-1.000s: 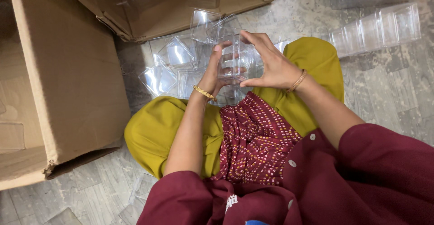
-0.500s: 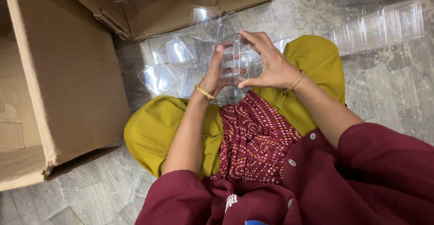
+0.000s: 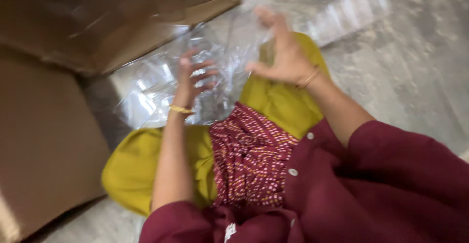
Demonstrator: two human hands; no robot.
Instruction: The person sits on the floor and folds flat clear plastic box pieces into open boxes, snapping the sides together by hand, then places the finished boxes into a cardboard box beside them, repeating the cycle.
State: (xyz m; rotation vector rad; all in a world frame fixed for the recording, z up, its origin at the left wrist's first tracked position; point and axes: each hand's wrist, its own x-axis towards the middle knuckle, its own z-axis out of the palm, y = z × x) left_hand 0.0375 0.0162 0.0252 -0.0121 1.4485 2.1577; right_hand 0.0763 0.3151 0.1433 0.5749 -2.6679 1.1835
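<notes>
Half a second ago both your hands met on one clear plastic piece in front of your knees; now they have parted and the view has swung and blurred. Going left to right: a cardboard box [image 3: 44,145] fills the left edge of the floor, with a second box [image 3: 122,18] lying open across the far left corner.

Your left hand [image 3: 195,77] is up, fingers curled around a clear container [image 3: 202,74], which sits over the heap of clear containers [image 3: 161,86] on the floor just past your yellow knee [image 3: 141,165]. The blur hides exactly how tightly the fingers close, but the piece seems to rest in that hand alone.

Your right hand [image 3: 283,55] has come off it. It is spread, fingers splayed and holding nothing, hanging apart from the left hand above the right knee. Judged from this, the two-handed work on that piece looks over and the right hand is free.

Further right, a row of clear containers [image 3: 342,11] lies along the far edge of the floor, well apart from both hands.

The floor [image 3: 410,77] is grey, mottled stone, bare at the right. You sit on it cross-legged, with the dotted maroon cloth [image 3: 249,160] in your lap. Little else of the room shows.
</notes>
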